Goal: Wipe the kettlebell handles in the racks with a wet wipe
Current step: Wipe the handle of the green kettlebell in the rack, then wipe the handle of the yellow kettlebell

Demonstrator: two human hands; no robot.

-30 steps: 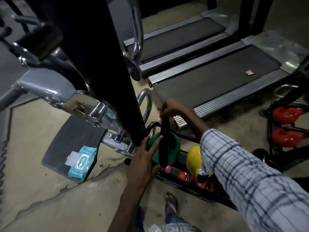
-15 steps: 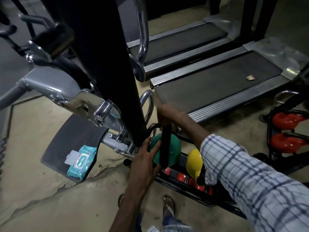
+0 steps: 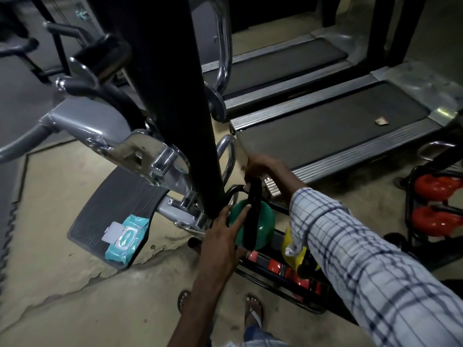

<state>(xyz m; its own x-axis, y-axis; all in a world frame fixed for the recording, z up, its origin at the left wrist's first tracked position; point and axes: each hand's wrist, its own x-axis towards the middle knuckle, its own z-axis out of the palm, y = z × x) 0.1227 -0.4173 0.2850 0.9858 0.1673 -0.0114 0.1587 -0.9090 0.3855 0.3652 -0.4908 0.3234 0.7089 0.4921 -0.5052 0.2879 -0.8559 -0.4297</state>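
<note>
Nothing legible anywhere. Faint pale lettering on the dark side rail [image 3: 298, 95] between the two treadmill belts, right of centre in the upper half of the frame, too blurred to read. White flap and printed panel on the teal wipe pack [image 3: 125, 240], lower left, equally unreadable

I am seeing the round green kettlebell [image 3: 266, 220] shining glossy, its thick black handle [image 3: 253, 211] looking matt. The polished chrome bracket [image 3: 147, 149] is gleaming mirror-smooth.
</note>
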